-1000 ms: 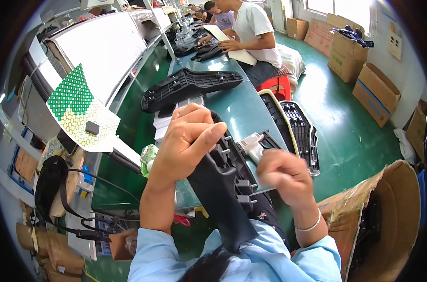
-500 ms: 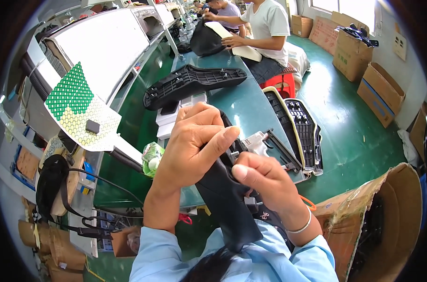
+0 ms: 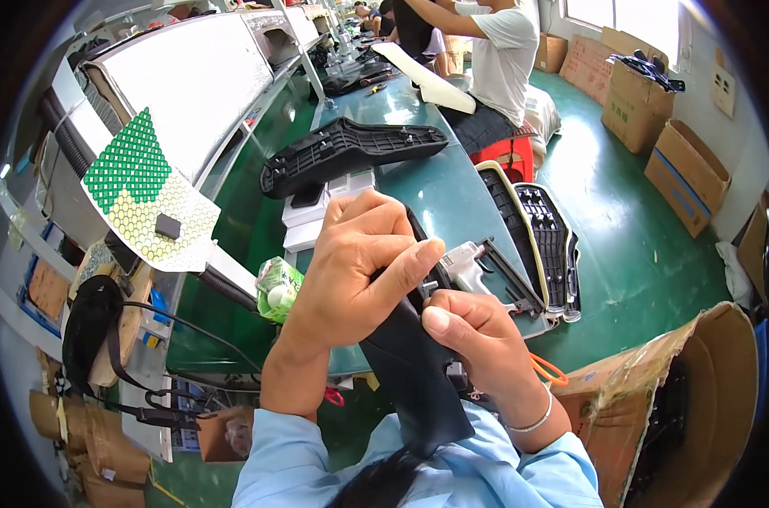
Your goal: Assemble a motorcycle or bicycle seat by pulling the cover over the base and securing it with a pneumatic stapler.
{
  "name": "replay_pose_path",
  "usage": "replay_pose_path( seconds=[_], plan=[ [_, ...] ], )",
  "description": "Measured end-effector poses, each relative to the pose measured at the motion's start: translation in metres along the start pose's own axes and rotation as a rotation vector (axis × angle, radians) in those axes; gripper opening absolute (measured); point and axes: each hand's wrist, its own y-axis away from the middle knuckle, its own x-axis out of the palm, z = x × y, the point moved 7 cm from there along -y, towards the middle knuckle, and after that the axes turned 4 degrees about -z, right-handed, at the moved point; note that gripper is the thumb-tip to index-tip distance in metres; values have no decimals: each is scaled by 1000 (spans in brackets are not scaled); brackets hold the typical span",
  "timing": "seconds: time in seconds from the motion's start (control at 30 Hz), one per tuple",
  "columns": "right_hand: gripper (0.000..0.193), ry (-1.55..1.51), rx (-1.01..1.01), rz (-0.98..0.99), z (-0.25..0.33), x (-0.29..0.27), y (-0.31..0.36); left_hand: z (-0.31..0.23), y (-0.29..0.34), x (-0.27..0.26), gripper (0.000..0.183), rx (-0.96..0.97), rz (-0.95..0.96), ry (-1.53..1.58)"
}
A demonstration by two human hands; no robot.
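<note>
A long black padded seat with a smooth cover [image 3: 411, 372] stands upright in front of my chest, its lower end against my blue shirt. My left hand [image 3: 363, 267] is closed over its upper part, fingers curled and thumb pressed along the edge. Lower down, my right hand [image 3: 477, 334] pinches the cover's edge between thumb and bent forefinger. Dark plastic parts of the seat's underside show between the hands; the rest is hidden. Just beyond my right hand, a silver and black staple gun [image 3: 469, 267] lies on the green table [image 3: 410, 212].
A black ribbed seat base [image 3: 350, 152] rests across white boxes [image 3: 304, 233]. More seat bases [image 3: 549, 245] stand by the table's right edge. A co-worker in a white shirt [image 3: 507, 51] sits at the far side. An open carton [image 3: 697, 381] is at right; a green-white bag [image 3: 276, 289] at left.
Both my hands have shifted slightly right with the seat, keeping their grips. The co-worker has raised a dark piece off the table, leaving the pale pad there.
</note>
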Motion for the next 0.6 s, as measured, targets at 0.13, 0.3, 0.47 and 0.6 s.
replay_pose_path(
  seconds=[0.13,0.3,0.47,0.6],
  plan=[
    [32,8,-62,-72,3,-1,-2,4,-1,-2,39,19,9,-2],
    [26,99,-266,-234,2,-16,3,8,6,-5,37,59,-34,89],
    [28,-4,-30,-255,-18,-17,-3,10,8,-6,34,70,-3,61],
    [28,-19,89,-182,-25,-14,-6,14,10,-6,31,97,-32,118]
  ],
)
